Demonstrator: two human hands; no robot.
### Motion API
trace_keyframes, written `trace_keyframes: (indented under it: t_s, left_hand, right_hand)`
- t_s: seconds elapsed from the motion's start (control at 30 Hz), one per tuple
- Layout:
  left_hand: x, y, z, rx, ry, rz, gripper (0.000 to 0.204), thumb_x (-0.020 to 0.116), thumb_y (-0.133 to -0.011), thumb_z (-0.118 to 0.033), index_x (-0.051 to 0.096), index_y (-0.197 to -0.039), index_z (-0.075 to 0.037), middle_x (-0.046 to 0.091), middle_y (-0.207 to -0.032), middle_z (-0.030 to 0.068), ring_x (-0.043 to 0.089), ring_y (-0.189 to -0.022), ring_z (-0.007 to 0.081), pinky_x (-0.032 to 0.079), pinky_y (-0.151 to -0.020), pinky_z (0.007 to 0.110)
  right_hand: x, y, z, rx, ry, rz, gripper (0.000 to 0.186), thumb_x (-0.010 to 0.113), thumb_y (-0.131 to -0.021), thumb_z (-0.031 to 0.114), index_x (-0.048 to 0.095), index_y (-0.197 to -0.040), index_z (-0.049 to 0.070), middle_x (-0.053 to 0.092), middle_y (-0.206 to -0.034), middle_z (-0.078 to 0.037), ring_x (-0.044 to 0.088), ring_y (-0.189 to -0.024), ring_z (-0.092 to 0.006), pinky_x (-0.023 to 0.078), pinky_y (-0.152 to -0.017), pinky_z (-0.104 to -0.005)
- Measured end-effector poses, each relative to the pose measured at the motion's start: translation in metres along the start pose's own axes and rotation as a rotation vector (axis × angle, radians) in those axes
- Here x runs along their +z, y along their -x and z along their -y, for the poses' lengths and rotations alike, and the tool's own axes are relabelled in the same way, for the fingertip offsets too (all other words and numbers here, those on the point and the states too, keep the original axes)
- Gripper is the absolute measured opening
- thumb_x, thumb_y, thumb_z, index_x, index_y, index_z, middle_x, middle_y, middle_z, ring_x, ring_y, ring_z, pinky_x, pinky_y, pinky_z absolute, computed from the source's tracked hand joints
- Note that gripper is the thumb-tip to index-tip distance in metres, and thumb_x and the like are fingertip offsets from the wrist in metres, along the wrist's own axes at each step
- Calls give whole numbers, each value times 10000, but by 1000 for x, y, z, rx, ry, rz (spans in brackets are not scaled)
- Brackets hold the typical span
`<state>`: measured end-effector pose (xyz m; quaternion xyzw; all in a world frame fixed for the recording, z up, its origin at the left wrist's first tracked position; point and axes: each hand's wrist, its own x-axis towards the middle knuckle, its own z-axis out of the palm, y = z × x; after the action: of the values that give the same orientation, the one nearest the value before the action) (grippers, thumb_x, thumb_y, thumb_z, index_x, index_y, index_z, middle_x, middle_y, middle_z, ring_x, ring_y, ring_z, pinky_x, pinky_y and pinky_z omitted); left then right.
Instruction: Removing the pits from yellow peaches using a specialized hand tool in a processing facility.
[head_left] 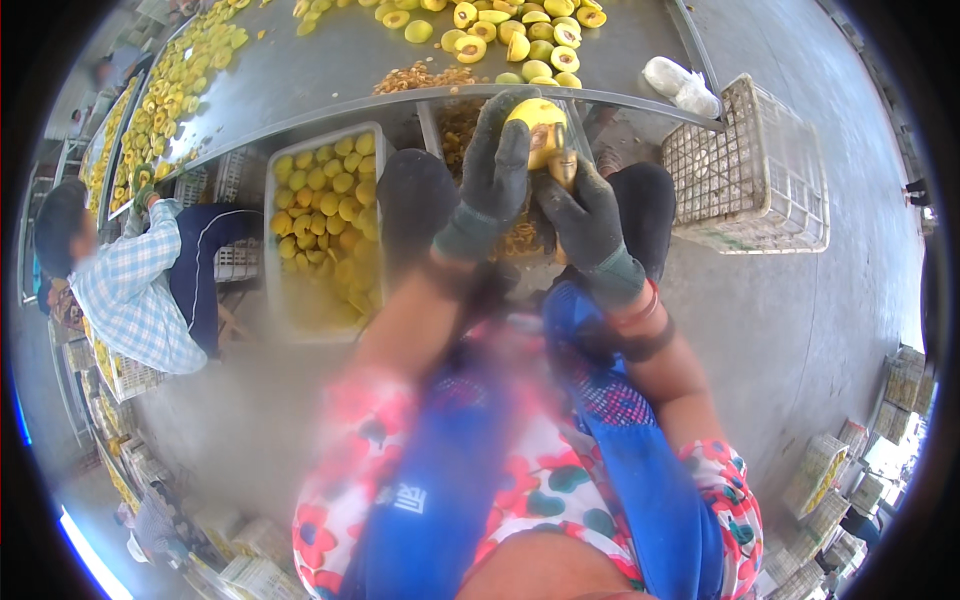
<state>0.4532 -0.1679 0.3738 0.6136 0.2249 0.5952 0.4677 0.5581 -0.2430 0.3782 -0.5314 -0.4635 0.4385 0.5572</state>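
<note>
Nearest, a blue apron covers the person's floral top. Beyond it, the left hand, in a dark glove, is raised in front of the near edge of the table, its fingers curled around a yellow fruit with a brownish patch on its near side. The right hand, gloved alike, is closed on a short brown handle just below the fruit; whether the tool touches the fruit I cannot tell. To the left of the knees stands a pale crate filled with whole yellow fruit. To the right, a white plastic crate stands tilted beside the table. On the table lie a pile of brown pits and, past it, cut fruit halves. Far left, another person sits at the table in a checked shirt.
</note>
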Motion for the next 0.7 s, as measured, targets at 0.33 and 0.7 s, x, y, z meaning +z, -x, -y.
trace_keyframes:
  t_s: [0.33,0.7]
  left_hand:
    - [-20,-7,-22,-495,121,35,420,597,-882,-139,456,-1257,-11,574,-1090,71,576,-935,140,493,-823,280]
    - [-16,2,-13,-201,149,40,305,476,-972,-209,468,-1218,-29,554,-1147,105,580,-980,162,491,-840,274]
  right_hand:
    - [-10,-5,-6,10,106,-19,233,618,-834,132,555,-1013,-3,587,-735,-90,544,-586,-131,447,-536,-307]
    - [9,-2,-22,62,217,-19,204,566,-797,80,531,-976,-9,609,-804,-206,625,-749,-339,466,-663,-382]
